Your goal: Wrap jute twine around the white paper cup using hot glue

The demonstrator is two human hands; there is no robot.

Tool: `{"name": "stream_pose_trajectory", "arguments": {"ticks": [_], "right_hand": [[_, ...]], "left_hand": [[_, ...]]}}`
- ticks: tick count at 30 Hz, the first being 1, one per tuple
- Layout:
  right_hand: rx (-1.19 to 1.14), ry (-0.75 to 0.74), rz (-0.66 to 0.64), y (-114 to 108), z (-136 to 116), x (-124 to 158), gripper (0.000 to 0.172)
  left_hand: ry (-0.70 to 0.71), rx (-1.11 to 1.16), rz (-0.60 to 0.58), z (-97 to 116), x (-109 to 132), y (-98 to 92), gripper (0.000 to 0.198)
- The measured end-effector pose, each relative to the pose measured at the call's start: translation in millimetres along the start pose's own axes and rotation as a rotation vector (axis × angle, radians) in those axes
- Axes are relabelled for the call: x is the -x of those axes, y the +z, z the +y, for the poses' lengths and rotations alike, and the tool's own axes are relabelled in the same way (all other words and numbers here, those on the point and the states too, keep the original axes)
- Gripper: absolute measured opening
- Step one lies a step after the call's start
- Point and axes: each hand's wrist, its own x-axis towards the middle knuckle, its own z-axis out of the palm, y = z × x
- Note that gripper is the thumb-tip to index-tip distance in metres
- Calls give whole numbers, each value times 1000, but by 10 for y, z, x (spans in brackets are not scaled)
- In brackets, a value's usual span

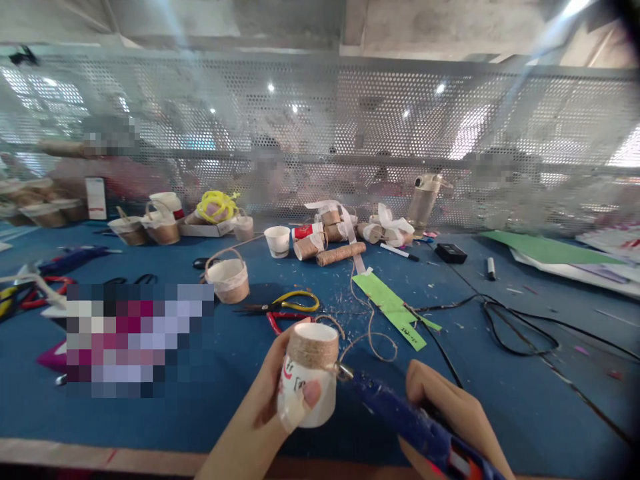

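Note:
My left hand (273, 393) is wrapped round a white paper cup (320, 407), thumb across its printed front. Brown twine (314, 350) is wound in a band round one end of the cup, and a loose length (373, 333) trails off over the table. In my right hand (450, 407) is a blue hot glue gun (400, 413). Its metal nozzle is at the cup's right side, by the edge of the twine band; whether it touches cannot be made out. Behind the cup lie yellow-handled scissors (300, 301) and a red-handled tool (275, 323), partly hidden.
A twine-covered basket (229, 280) stands left of the scissors. Farther back are a white cup (277, 241), a twine roll (341, 254) and several wrapped cups. Green paper strips (390, 307) and black cable (520, 350) lie to the right. A perforated metal screen (390, 133) closes the back.

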Motion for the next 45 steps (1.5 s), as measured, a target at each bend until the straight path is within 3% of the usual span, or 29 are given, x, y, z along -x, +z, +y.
{"name": "stream_pose_trajectory", "arguments": {"ticks": [3, 8, 18, 31, 39, 45], "right_hand": [[35, -8, 0, -13, 24, 6, 32], [94, -14, -10, -20, 24, 14, 33], [137, -66, -4, -2, 74, 16, 35], [132, -4, -10, -24, 48, 48, 33], [104, 52, -52, -42, 5, 48, 28], [82, 13, -56, -33, 55, 47, 30]], "left_hand": [[42, 10, -15, 7, -1, 35, 86], [83, -151, 24, -32, 42, 75, 75], [-4, -334, 80, -37, 67, 133, 80], [30, -246, 21, -14, 80, 63, 73], [-18, -265, 105, -96, 69, 95, 84], [-20, -236, 66, -106, 79, 67, 85]]}}
